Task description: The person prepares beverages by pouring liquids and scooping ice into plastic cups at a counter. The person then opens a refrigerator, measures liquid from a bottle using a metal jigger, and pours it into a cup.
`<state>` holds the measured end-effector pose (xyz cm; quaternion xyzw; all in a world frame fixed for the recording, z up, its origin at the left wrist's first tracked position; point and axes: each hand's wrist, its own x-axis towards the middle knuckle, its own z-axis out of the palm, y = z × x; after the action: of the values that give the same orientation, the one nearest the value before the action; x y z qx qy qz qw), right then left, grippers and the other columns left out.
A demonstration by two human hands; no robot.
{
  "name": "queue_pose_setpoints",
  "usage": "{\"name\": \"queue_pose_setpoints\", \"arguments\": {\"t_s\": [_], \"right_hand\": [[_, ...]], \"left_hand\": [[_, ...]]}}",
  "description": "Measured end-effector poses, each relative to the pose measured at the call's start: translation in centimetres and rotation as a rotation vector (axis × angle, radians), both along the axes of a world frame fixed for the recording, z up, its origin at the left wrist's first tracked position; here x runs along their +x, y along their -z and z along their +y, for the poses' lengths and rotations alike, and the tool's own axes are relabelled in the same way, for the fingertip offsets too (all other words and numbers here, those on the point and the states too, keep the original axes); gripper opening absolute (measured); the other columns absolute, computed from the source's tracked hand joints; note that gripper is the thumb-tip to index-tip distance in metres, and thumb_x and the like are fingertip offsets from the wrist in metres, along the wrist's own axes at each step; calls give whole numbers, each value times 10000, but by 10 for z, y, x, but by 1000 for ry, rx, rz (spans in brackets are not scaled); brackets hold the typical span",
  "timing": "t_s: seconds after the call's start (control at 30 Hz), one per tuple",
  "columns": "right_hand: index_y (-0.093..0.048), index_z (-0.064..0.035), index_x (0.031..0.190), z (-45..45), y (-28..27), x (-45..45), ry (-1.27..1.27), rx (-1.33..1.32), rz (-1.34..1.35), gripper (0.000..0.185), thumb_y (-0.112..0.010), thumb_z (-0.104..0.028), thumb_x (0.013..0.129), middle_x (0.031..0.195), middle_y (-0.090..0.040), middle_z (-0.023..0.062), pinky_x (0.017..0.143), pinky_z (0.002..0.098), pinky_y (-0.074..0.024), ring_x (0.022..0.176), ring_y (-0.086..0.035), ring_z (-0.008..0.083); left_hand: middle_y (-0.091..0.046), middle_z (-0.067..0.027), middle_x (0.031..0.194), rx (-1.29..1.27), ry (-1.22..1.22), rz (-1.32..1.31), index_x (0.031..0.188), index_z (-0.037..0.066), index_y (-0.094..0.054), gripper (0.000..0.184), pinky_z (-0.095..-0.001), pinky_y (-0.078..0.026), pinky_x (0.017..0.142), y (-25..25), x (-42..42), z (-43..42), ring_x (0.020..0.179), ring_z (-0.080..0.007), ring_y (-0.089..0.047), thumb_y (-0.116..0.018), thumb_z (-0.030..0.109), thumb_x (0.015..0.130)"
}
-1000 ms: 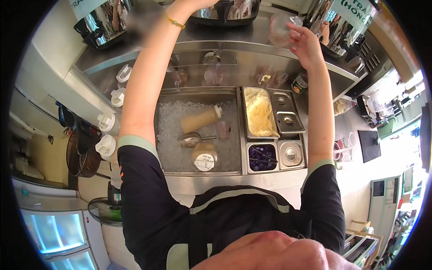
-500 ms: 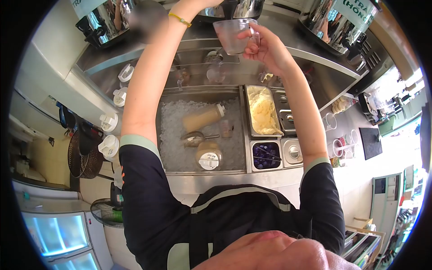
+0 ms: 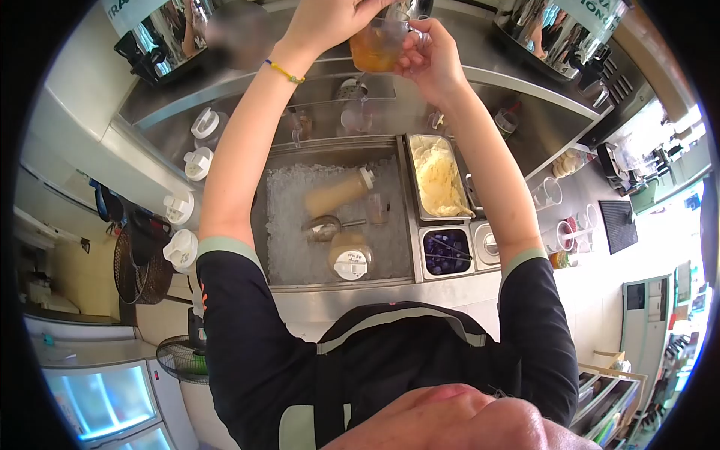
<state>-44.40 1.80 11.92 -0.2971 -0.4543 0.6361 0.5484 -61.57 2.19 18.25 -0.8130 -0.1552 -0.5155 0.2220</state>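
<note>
Head camera: I saw the right hand (image 3: 429,61) gripping a clear cup (image 3: 373,51) of amber liquid by its handle side, above the steel shelf's (image 3: 484,54) front edge. Beside it, the left hand (image 3: 330,21) met the frame's top; I couldn't tell its grip. I judged that a wrist tilt or a bump between hands could spill liquid.

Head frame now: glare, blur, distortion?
Head view overall: strong fisheye bending, black corners; head view, right: glare washes out the area beside the black mat; head view, upper left: blurred patch beside a metal urn.
</note>
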Motion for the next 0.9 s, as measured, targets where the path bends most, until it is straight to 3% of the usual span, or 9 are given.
{"name": "queue_pose_setpoints", "arguments": {"t_s": [0.27,0.9], "right_hand": [[-442,-129,607,3,8,5,20,37,-55,336,-564,-345,834,509,-328,-23,705,321,-417,579,-426,140],[-466,-113,588,-10,6,-6,148,45,-68,346,-582,-299,855,514,-353,-15,659,300,-408,578,-426,140]], "left_hand": [[-696,-128,1072,-154,38,-40,1013,21,-697,208,-277,-516,575,0,3,-7,619,-204,-651,-696,62,809],[-696,-153,1041,-104,49,-7,1010,5,-695,196,-282,-536,632,-1,2,-7,732,-240,-699,-687,51,820]]}}
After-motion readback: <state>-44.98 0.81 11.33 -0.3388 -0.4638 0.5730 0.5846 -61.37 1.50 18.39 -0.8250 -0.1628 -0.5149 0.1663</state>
